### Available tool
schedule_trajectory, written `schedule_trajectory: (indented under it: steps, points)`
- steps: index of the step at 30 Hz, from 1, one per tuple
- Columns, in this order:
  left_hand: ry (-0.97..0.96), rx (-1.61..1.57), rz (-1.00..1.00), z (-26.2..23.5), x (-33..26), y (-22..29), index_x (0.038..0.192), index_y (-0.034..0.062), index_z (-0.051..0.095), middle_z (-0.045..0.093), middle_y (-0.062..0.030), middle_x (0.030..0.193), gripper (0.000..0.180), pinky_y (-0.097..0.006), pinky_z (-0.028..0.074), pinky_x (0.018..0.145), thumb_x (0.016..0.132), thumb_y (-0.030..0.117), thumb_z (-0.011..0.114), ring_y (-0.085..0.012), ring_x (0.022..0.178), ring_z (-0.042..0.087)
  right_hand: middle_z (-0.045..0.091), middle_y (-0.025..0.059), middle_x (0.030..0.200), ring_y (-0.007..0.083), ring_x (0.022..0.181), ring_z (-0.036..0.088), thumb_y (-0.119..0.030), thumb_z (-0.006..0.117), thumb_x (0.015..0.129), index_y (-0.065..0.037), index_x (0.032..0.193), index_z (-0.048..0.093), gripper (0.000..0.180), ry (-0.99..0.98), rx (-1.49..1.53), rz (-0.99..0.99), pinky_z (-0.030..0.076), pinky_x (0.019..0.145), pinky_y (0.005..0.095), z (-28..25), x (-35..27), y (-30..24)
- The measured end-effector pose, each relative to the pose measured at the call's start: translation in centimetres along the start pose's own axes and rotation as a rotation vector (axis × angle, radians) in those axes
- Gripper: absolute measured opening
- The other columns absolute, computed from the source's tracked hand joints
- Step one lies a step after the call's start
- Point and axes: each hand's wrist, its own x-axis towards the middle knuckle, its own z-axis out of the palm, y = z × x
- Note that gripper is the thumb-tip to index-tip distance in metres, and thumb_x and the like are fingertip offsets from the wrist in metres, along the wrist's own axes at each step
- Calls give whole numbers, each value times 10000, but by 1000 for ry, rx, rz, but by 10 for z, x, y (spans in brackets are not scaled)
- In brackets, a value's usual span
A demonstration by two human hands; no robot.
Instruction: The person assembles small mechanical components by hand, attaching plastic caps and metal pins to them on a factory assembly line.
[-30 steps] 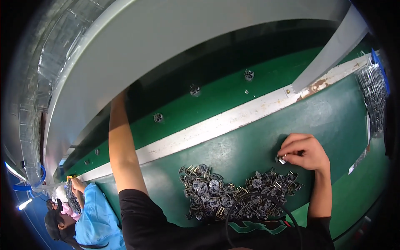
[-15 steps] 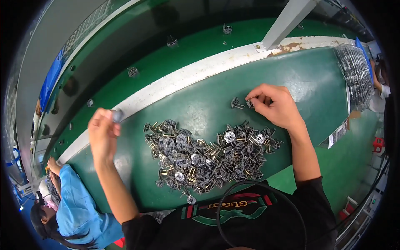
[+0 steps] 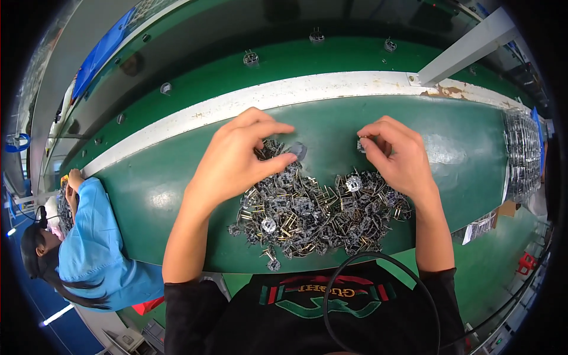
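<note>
My left hand [image 3: 234,157] reaches over the far left edge of a heap of small dark grey parts with brass-coloured pins [image 3: 296,207]. Its thumb and forefinger are spread apart. Beside the thumb tip is a blurred, smooth grey piece [image 3: 299,151]; whether the thumb touches it I cannot tell. Above the heap's right side, my right hand [image 3: 399,151] pinches a small dark part [image 3: 360,145] between thumb and fingertips. The part is mostly hidden by the fingers. A few lighter, silvery round faces show among the heaped parts.
Beyond the green table [image 3: 160,195] runs a white rail [image 3: 236,106], then a green belt [image 3: 207,74] carrying spaced parts. A grey post [image 3: 467,47] rises from the rail. Stacked clear trays [image 3: 523,145] stand at right. A co-worker in blue [image 3: 100,236] sits at left. A black cable [image 3: 328,290] loops before me.
My left hand has moved right, from near the rail to the heap, its fingers now apart instead of around a grey piece. The right hand keeps its pinch. The whole view has shifted.
</note>
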Motion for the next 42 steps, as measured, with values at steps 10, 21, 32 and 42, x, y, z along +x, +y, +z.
schedule_trajectory:
  steps: [10, 21, 32, 42]
  points:
    - [-338, 302, 354, 28, 47, 9, 1063, 68, 727, 638, -100, 958, 339, -363, 519, 806, 727, 69, 774, -256, 921, 627, 621, 80, 813, 216, 664, 623, -50, 695, 837, -33, 926, 673, 93, -57, -39, -95, 492, 601, 328, -7, 24, -14]
    - [34, -822, 54, 40, 0, 42, 1291, -18, 567, 643, -154, 1225, 511, -271, 536, 846, 807, -119, 695, -144, 1003, 638, 645, 51, 901, 131, 731, 635, 22, 734, 813, -28, 951, 707, 149, 150, 361, -293, 511, 596, 252, 2, 16, -27]
    - [483, -257, 86, 56, -23, 40, 1122, 45, 671, 529, -34, 980, 446, -244, 548, 714, 716, -76, 809, -127, 901, 617, 657, 85, 981, 129, 810, 666, 27, 706, 856, -2, 952, 663, 109, 93, 637, 68, 546, 640, 243, 27, -2, -58]
    - [122, -1108, -6, 43, -32, 33, 1274, -72, 590, 510, -137, 1262, 473, -337, 596, 931, 819, -156, 687, -244, 1113, 627, 661, 132, 1020, 154, 907, 672, 60, 685, 874, 51, 974, 648, 107, 59, 879, 66, 567, 776, 268, 32, -1, -51]
